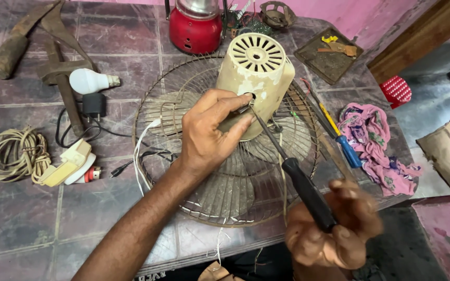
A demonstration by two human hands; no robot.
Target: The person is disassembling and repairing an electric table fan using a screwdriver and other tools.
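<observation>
While the left hand point(209, 132) clamps its fingers around the lower end of the cream fan motor housing point(256, 78) at the centre of the frame, the right hand point(334, 229) at lower right is closed around the black handle of a screwdriver point(298, 177), its shaft running up-left to a small hole in the housing's side. The housing stands tilted on the wire fan guard point(183, 99), with the blades point(225, 192) showing through beneath, all resting on the tiled bench point(22, 218). The right hand is blurred, so exactly how the fingers wrap is hard to tell. A slip looks the likeliest fault: the tip sits right beside the left thumb, and a slanted push could skid it off into the skin. The loose white wire point(141, 151) lies near the left wrist and might snag.
</observation>
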